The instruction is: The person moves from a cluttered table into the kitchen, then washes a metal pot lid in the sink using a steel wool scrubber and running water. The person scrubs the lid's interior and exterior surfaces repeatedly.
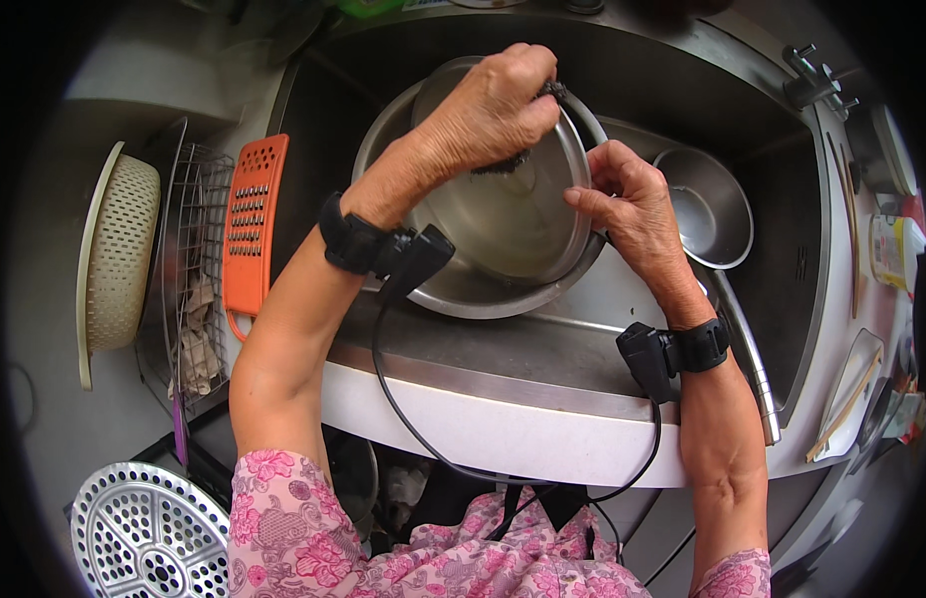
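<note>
In the metal sink, a round stainless steel pot (pixel 507 224) is tilted inside a wider steel basin (pixel 470 305). My left hand (pixel 500 105) reaches over the pot, closed on a dark scouring pad (pixel 500 164) that shows below the palm and beyond the fingertips. With thumb and fingers, my right hand (pixel 627 194) grips the pot's right rim. Some cloudy liquid lies in the pot. To the right of that hand, a smaller steel saucepan (pixel 709 205) rests in the sink, its long handle (pixel 750 351) pointing toward me.
An orange grater (pixel 253 224) stands at the sink's left edge, beside a wire rack (pixel 201 276) and a cream plastic colander (pixel 123 254). On the right counter are chopsticks (pixel 844 224) and a white dish (pixel 851 396). A perforated metal steamer plate (pixel 153 531) is at lower left.
</note>
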The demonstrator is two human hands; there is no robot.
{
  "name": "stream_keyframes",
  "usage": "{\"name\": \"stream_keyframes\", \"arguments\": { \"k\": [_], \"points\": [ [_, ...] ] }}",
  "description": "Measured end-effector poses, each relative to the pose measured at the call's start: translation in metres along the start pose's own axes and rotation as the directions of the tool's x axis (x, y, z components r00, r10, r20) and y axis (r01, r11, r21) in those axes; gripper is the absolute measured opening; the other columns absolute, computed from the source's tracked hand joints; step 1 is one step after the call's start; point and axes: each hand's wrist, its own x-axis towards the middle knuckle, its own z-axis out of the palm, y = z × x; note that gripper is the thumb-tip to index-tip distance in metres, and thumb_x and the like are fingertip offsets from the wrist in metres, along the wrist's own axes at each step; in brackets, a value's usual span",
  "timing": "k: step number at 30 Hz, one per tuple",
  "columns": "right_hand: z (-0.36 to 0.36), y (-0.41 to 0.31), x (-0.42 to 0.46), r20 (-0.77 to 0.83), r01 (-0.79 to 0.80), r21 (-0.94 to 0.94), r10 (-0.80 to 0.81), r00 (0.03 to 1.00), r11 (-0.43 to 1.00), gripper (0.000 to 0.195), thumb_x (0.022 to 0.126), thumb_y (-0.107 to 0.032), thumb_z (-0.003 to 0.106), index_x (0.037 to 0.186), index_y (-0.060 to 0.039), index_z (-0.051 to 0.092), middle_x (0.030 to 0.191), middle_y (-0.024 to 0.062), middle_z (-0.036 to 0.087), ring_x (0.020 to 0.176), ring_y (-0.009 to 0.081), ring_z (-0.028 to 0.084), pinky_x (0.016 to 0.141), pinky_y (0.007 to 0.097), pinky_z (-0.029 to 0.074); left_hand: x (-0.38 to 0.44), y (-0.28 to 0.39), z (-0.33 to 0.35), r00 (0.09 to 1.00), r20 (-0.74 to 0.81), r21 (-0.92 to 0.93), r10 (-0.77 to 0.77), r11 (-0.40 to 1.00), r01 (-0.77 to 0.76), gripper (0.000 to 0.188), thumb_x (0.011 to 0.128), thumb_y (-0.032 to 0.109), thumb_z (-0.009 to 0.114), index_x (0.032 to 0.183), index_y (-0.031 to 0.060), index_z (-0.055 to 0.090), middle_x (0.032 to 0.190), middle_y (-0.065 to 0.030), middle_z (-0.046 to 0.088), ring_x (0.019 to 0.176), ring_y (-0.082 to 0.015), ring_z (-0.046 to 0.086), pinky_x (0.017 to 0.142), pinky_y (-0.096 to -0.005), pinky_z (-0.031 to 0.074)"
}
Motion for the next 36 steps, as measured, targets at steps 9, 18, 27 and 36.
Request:
{"name": "stream_keyframes", "arguments": {
  "k": [9, 18, 27, 36],
  "points": [
    [0.005, 0.006, 0.000, -0.055, 0.041, -0.082, -0.045, 0.997, 0.996, 0.025, 0.068, -0.002, 0.075, 0.081, 0.0010, 0.054, 0.063, 0.0041, 0.054, 0.060, 0.0122, 0.048, 0.058, 0.0312, 0.043, -0.018, 0.049, 0.022, 0.996, 0.062, 0.188, 0.061, 0.979, -0.072, 0.012, 0.075, -0.001, 0.055, 0.085, -0.0044, 0.051, 0.085, -0.0213, 0.056, 0.069, -0.0398, 0.060, 0.061, -0.0456, 0.050],
    [0.005, -0.010, -0.001, 0.011, 0.022, -0.120, -0.021, 1.000, 0.993, 0.027, 0.067, 0.000, 0.075, 0.084, 0.0006, 0.054, 0.065, 0.0052, 0.055, 0.062, 0.0149, 0.052, 0.059, 0.0318, 0.044, 0.009, 0.015, 0.000, 0.983, -0.148, 0.264, -0.109, 0.953, 0.146, 0.014, 0.072, 0.010, 0.056, 0.072, -0.0045, 0.058, 0.075, -0.0279, 0.065, 0.075, -0.0444, 0.066, 0.070, -0.0491, 0.056],
    [0.003, -0.007, -0.001, 0.024, -0.004, -0.153, 0.008, 1.000, 0.988, 0.026, 0.068, -0.001, 0.075, 0.083, 0.0008, 0.053, 0.065, 0.0055, 0.055, 0.062, 0.0155, 0.053, 0.059, 0.0324, 0.044, 0.001, 0.025, 0.008, 0.982, -0.147, 0.106, -0.118, 0.985, 0.134, 0.013, 0.070, 0.009, 0.053, 0.067, -0.0037, 0.053, 0.073, -0.0296, 0.062, 0.074, -0.0476, 0.063, 0.071, -0.0527, 0.053],
    [0.003, -0.009, -0.003, 0.045, -0.021, -0.086, 0.025, 0.999, 0.996, 0.025, 0.070, 0.000, 0.075, 0.084, -0.0004, 0.054, 0.067, 0.0043, 0.056, 0.062, 0.0137, 0.053, 0.059, 0.0308, 0.045, 0.009, -0.055, -0.043, 0.896, -0.137, 0.126, -0.422, 0.890, 0.438, 0.030, 0.079, 0.023, 0.060, 0.088, -0.0053, 0.067, 0.082, -0.0208, 0.065, 0.081, -0.0324, 0.064, 0.077, -0.0395, 0.051]
  ]
}}
